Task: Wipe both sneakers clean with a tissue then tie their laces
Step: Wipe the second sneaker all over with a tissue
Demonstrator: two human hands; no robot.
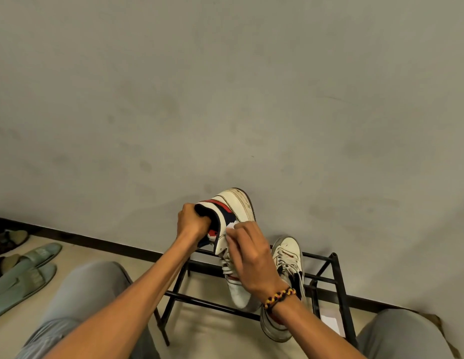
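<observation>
Sneaker (232, 216) is held up, heel high and toe down, above a black rack (337, 283). Left hand (192, 220) grips its collar; right hand (249, 257) presses a tissue (232, 226) against its side. Second sneaker (286, 257) lies on the rack.

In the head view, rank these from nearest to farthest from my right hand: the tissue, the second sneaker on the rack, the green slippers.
1. Tissue: under the right hand, against the held sneaker.
2. Second sneaker: on the rack, just right of that hand.
3. Green slippers: on the floor, far left.
</observation>
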